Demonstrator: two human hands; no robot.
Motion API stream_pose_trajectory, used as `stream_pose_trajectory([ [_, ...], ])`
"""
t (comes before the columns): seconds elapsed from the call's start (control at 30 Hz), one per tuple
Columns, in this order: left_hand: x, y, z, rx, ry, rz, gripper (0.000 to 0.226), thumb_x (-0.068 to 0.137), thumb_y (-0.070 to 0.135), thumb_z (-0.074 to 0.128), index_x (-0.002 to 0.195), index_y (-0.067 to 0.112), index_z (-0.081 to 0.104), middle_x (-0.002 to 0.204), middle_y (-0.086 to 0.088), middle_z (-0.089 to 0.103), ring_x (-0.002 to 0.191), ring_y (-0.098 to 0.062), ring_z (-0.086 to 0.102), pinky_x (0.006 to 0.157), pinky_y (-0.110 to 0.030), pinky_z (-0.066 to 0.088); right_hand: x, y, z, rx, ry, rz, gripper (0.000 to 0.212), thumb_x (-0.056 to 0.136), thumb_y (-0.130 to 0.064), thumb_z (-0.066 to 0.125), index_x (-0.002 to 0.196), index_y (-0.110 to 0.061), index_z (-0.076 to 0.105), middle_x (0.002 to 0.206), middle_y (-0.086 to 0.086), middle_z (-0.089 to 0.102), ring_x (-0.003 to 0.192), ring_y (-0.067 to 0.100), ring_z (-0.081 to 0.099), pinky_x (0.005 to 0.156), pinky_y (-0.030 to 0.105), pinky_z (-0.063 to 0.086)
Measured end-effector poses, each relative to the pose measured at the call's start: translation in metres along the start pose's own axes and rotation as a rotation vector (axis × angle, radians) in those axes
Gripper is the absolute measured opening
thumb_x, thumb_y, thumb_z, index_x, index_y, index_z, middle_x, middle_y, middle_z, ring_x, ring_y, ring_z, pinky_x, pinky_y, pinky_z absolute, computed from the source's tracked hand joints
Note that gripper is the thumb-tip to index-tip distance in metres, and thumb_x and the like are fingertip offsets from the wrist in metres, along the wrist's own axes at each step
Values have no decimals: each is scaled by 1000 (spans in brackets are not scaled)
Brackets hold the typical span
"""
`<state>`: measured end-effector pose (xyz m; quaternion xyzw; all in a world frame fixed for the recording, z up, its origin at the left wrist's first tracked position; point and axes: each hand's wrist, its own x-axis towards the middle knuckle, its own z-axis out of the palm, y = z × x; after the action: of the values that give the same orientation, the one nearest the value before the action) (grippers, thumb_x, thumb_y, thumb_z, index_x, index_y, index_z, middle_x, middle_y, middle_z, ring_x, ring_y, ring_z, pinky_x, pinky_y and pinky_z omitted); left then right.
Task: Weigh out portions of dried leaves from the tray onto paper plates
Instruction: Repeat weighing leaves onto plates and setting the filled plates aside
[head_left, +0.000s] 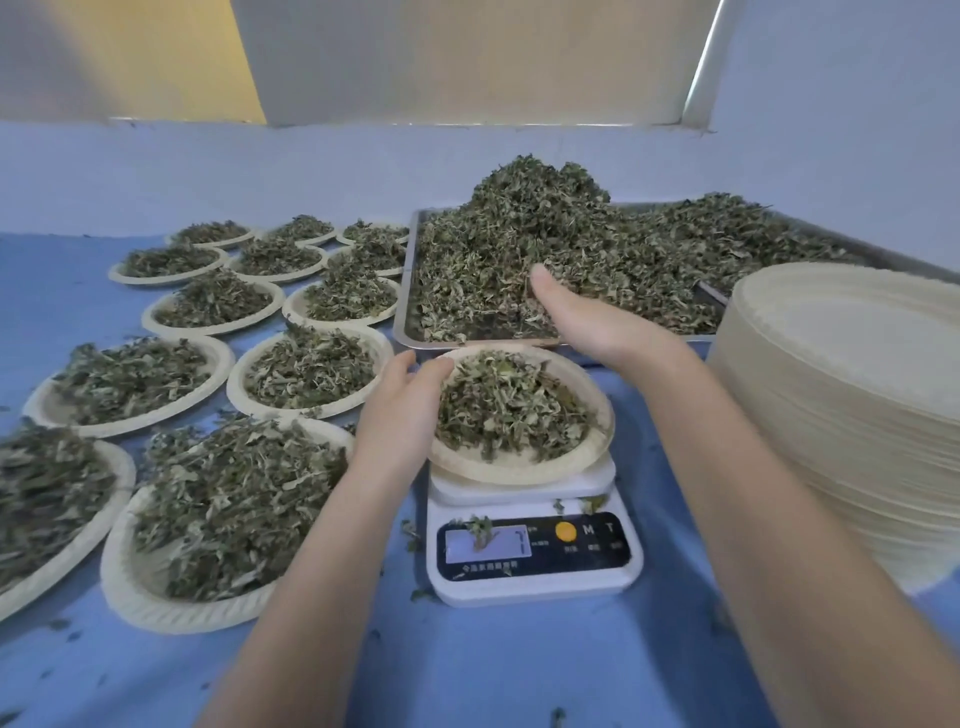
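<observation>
Dried leaves (571, 249) are heaped in a metal tray (402, 312) at the back of the blue table (519, 665), and a smaller portion (509, 410) is already lying on a paper plate (519, 467) that is placed on the white scale (535, 545). The plate is set just in front of the tray's near edge, probably so that the way from heap to plate is kept short and few leaves are lost on the table.

The left hand (400, 410) is laid against the left rim of the plate, with the thumb on the rim; the other fingers are hidden under the plate, so it cannot be told if they are curled. It seems the plate is steadied in this way, or prepared to be taken off. The right hand (587, 322) is reached over the tray's edge with the palm turned inward and the thumb straight. Its fingers are buried in the leaves, so it cannot be told whether they are released or grasping a pinch.

A leaf fragment (480, 535) is lying on the display of the scale, and the number is partly covered and not readable.

Filled plates (208, 405) are arranged in rows on the left, well apart from the scale, so finished portions are kept separate. A stack of empty plates (852, 415) is kept on the right, near the right arm, ready for the next portion.
</observation>
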<state>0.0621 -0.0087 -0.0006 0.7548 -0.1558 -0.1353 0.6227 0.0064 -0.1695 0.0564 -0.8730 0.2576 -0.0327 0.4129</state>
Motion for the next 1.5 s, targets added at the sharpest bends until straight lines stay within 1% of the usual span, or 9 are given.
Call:
stream_pose_trajectory([
  [0.27, -14, 4, 16, -80, 101, -30, 56, 96, 39, 43, 148, 24, 28, 145, 7, 40, 133, -20, 36, 111, -45, 26, -34, 35, 30, 358, 185, 89, 72, 93, -68, 13, 152, -27, 11, 159, -2, 15, 145, 22, 16, 114, 45, 15],
  [0.37, -17, 11, 13, -161, 158, -27, 46, 98, 28, 42, 143, 21, 35, 102, 14, 49, 88, -6, 46, 85, -30, 33, -40, 27, 28, 490, 167, 93, 70, 93, -67, 14, 151, -28, 17, 154, 1, 29, 141, 22, 26, 112, 46, 18],
  [0.5, -4, 22, -14, -177, 252, -18, 46, 99, 18, 41, 144, 16, 36, 135, 1, 48, 73, 1, 39, 56, -20, 29, -33, 0, 29, 512, 161, 9, 70, 94, -65, 17, 151, -23, 21, 153, 0, 30, 139, 21, 30, 113, 46, 21],
  [0.67, 26, 33, -92, -317, 340, -176, 23, 93, 7, 43, 114, 3, 51, 104, -11, 58, 89, -27, 58, 91, -50, 47, -9, -63, 60, 578, 84, -86, 63, 98, -58, 22, 148, -20, 31, 142, 4, 45, 128, 24, 42, 111, 48, 28],
  [0.87, 61, 35, -200, -340, 493, -239, 14, 96, 9, 40, 83, 9, 47, 95, -12, 45, 87, -24, 44, 73, -43, 39, 32, -150, 114, 577, -84, -152, 63, 98, -56, 24, 148, -18, 30, 149, 3, 37, 136, 25, 34, 110, 47, 25],
  [1.03, 107, 23, -282, -303, 665, -208, 19, 96, 5, 31, 97, 6, 50, 89, -9, 41, 87, -22, 35, 68, -40, 34, 76, -202, 156, 575, -130, -187, 58, 99, -52, 30, 143, -14, 38, 141, 9, 45, 129, 26, 42, 104, 42, 31],
  [1.17, 149, 3, -327, -237, 784, -246, 43, 98, 7, 27, 140, 7, 38, 82, -7, 47, 73, -23, 42, 65, -37, 41, 116, -224, 178, 626, -152, -113, 60, 99, -47, 37, 143, -6, 35, 147, 17, 38, 132, 33, 40, 111, 48, 31],
  [1.37, 211, -45, -364, -282, 883, -320, 50, 100, 14, 28, 149, 11, 19, 131, -14, 47, 94, -29, 52, 84, -43, 49, 166, -227, 196, 662, -158, -39, 25, 98, -38, 46, 105, -16, 54, 134, 23, 48, 117, 33, 53, 106, 45, 40],
  [1.5, 247, -69, -362, -303, 886, -411, 54, 100, 13, 25, 151, 12, 8, 146, -15, 36, 120, -37, 49, 97, -48, 45, 191, -221, 200, 698, -155, -47, 45, 98, -35, 48, 135, -9, 45, 131, 12, 51, 110, 21, 56, 97, 30, 45],
])
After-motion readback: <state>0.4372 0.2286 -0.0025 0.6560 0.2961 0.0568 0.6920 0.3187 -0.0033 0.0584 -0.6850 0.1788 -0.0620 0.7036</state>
